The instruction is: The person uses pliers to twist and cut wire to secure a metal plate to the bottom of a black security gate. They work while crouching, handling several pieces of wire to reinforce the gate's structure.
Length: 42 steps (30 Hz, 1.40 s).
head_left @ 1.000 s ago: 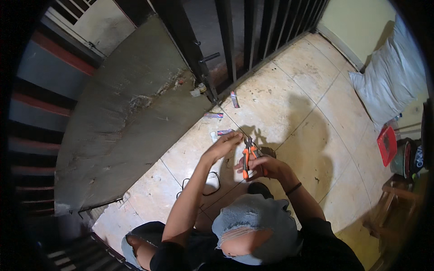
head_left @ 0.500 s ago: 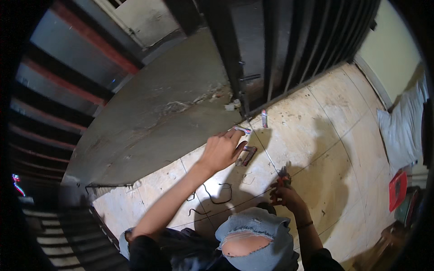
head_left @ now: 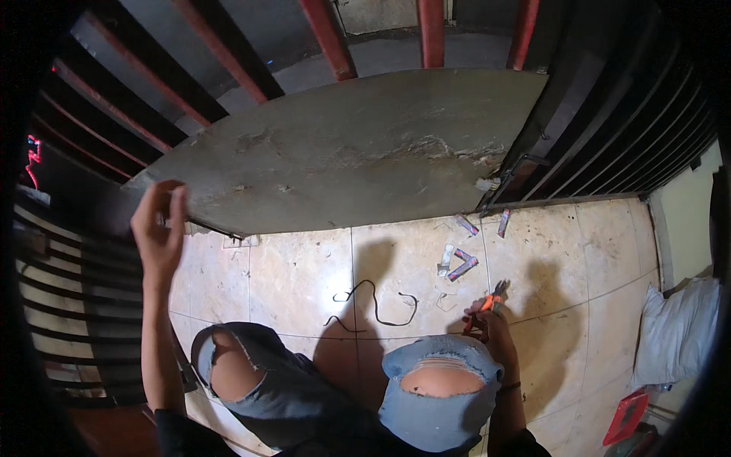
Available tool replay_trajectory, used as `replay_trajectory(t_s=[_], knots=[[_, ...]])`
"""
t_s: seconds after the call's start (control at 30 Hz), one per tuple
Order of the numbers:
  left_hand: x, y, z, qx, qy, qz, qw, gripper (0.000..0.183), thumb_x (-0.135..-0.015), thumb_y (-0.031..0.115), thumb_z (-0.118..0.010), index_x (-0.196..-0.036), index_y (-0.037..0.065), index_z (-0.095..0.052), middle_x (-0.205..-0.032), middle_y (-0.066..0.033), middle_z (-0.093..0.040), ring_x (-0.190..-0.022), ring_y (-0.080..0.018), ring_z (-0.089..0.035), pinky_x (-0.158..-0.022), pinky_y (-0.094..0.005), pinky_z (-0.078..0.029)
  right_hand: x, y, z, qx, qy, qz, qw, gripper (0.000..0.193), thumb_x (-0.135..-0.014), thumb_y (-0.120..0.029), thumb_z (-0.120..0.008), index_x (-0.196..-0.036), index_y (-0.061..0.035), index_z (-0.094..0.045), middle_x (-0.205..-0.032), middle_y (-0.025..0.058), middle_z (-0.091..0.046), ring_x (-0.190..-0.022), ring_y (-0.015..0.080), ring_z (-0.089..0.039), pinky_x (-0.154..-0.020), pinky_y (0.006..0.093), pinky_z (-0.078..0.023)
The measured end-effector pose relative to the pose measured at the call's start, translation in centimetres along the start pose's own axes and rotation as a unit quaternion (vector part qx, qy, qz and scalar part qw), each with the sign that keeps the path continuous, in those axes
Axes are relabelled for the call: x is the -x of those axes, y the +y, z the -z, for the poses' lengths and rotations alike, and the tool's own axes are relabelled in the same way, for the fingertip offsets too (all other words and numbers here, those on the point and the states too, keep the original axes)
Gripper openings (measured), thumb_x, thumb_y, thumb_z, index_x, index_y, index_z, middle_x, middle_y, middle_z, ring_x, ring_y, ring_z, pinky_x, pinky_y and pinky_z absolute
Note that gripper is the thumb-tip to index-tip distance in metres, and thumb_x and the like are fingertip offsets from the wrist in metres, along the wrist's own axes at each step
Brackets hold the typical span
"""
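My left hand [head_left: 158, 225] is raised at the left, in front of the dark bars. Its fingers are loosely curved, with a gap between them and the thumb, and nothing shows in it. Low at the right, my right hand [head_left: 495, 331] grips pliers [head_left: 496, 298] with orange handles, their dark jaws pointing away from me. Between my hands, a black wire [head_left: 376, 306] lies bent on the tiles, with a shorter wire piece [head_left: 344, 325] beside it. Beyond the pliers are several small narrow packets, among them one dark packet [head_left: 462, 266] and one near the gate [head_left: 503, 223].
A grey concrete slab [head_left: 327, 167] borders the tiled floor [head_left: 289, 266], with red-and-dark bars [head_left: 327, 38] behind it. A dark barred gate [head_left: 609, 129] with a bolt stands at the right. A white sack [head_left: 678, 335] and a red object [head_left: 627, 418] sit far right. My knees are at the front.
My left hand has left the small packet by the gate and swung up to the left; that packet lies on the floor. The view has turned left. The pliers stay in my right hand.
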<state>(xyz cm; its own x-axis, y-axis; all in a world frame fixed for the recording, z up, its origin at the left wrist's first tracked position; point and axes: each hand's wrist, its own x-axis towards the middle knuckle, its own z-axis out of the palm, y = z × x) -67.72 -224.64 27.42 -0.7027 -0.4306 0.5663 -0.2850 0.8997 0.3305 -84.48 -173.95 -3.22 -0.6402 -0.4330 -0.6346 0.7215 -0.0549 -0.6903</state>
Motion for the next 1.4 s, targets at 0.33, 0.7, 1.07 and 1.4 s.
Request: replay_trajectory(t_s=[0.33,0.7,1.07,1.4], knots=[[9.3,-16.1,3.8,0.162,0.029,0.206,0.965,0.016,-0.106,0.016,-0.059,-0.107,0.001,-0.065,-0.085,0.0041,-0.05,-0.071,-0.0045,-0.04,-0.062,-0.0228,-0.033,-8.8,-0.3,-3.0,0.069,0.082,0.152,0.983,0.041,-0.1,-0.014,-0.054,-0.139,-0.0062,-0.047,-0.096,0.0065,-0.067,-0.068,0.0104,-0.059,-0.055,0.028,-0.049],[10.2,-16.7,2.9,0.127,-0.044,0.196,0.971,0.029,-0.109,0.032,-0.055,-0.11,0.005,-0.066,-0.079,0.0068,-0.043,-0.07,-0.0035,-0.038,-0.061,-0.023,-0.031,-16.8,-6.1,-11.8,0.249,0.204,0.429,0.844,0.055,-0.106,-0.029,-0.057,-0.153,-0.0054,-0.044,-0.097,0.0144,-0.075,-0.091,0.0238,-0.072,-0.084,0.0399,-0.055],[10.7,-14.6,0.5,0.108,-0.086,0.202,0.97,0.022,-0.108,0.025,-0.058,-0.101,0.005,-0.064,-0.08,0.0066,-0.046,-0.07,-0.0031,-0.04,-0.061,-0.0234,-0.033,-16.9,-7.1,-11.7,0.215,0.215,0.441,0.844,0.056,-0.106,-0.031,-0.054,-0.149,0.0012,-0.04,-0.116,0.0282,-0.067,-0.106,0.0415,-0.069,-0.095,0.0472,-0.052],[5.7,-6.8,-1.7,-0.027,-0.077,-0.017,0.997,0.011,-0.106,0.005,-0.057,-0.105,-0.005,-0.06,-0.095,-0.0081,-0.065,-0.088,-0.0155,-0.06,-0.084,-0.0283,-0.049,-13.9,-9.1,-9.7,0.154,0.074,0.408,0.897,0.049,-0.107,-0.023,-0.055,-0.15,-0.0061,-0.04,-0.085,0.0109,-0.067,-0.075,0.0171,-0.069,-0.07,0.0339,-0.057]])
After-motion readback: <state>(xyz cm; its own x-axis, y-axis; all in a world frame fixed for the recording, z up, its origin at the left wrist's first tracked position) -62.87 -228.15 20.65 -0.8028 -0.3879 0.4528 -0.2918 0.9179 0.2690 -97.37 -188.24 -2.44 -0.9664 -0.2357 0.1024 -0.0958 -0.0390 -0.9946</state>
